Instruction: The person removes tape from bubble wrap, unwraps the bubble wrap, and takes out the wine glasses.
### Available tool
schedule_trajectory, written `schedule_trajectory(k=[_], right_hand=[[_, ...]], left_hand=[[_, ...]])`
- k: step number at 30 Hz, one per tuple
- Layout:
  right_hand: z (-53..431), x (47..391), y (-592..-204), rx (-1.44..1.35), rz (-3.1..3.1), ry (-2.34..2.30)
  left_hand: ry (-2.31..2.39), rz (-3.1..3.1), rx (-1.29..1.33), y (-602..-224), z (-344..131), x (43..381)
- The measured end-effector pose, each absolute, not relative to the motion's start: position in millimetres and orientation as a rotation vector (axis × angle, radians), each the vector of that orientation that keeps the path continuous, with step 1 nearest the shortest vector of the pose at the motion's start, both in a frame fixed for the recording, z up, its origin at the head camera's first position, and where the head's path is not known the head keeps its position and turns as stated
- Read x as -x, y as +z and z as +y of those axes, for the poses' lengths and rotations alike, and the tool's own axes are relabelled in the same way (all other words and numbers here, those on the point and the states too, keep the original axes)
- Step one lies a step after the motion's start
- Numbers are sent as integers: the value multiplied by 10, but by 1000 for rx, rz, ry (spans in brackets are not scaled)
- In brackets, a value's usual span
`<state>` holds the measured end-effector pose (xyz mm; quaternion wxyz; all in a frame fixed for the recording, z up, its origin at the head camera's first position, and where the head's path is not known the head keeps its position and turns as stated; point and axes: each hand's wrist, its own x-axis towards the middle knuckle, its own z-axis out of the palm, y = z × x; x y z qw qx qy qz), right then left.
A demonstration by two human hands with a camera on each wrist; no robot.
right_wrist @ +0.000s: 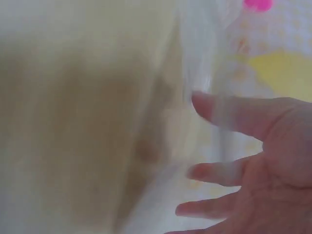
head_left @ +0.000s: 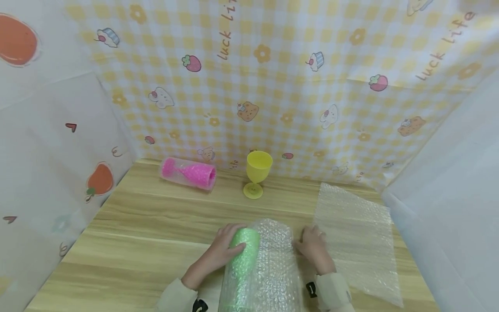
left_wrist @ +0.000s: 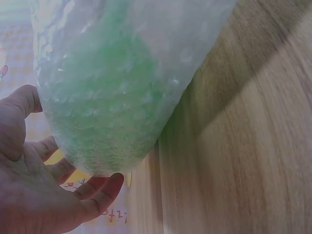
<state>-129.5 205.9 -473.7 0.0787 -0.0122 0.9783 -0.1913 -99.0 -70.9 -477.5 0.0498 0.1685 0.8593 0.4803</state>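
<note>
1. My left hand point(head_left: 222, 249) curls round the rim end of the green goblet point(head_left: 244, 264), which lies in bubble wrap point(head_left: 277, 264) on the table point(head_left: 156, 225).
2. My right hand point(head_left: 313, 249), fingers spread and gripping nothing, is at the wrap's right edge, near a clear loose sheet point(head_left: 358, 247).
3. Behind, from left: a wrapped pink goblet point(head_left: 198, 174) on its side, then an upright yellow goblet point(head_left: 258, 168).
4. The checked backdrop point(head_left: 292, 82) reads "luck life" at upper right.

Head view: we lose the wrap point(head_left: 277, 260) past bottom centre. Right wrist view: yellow cup point(right_wrist: 287, 73) blurred, right hand point(right_wrist: 285, 170) cut off lower right.
</note>
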Motion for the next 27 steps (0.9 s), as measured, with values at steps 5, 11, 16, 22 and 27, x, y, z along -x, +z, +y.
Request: schedule_trajectory(k=[5,11,16,22,27], right_hand=[[2196,1187,-4816,73,2886,-545],[2210,1147,-4819,131,2894,-597],[2010,1065,-4753,273,3020,-593],[1610,847,-4679,495,2991,-580],[1401,692,-4728,574,2857,-474]], left_hand=[[1455,2635,-522,-4774,-714,984],[1464,2638,-530,-4767,-715,985],[1477,2620,-499,-4760,-722,965],[1400,2734,-511,-4611,-643,881],[1125,2776,-875,-4364,-464,705]])
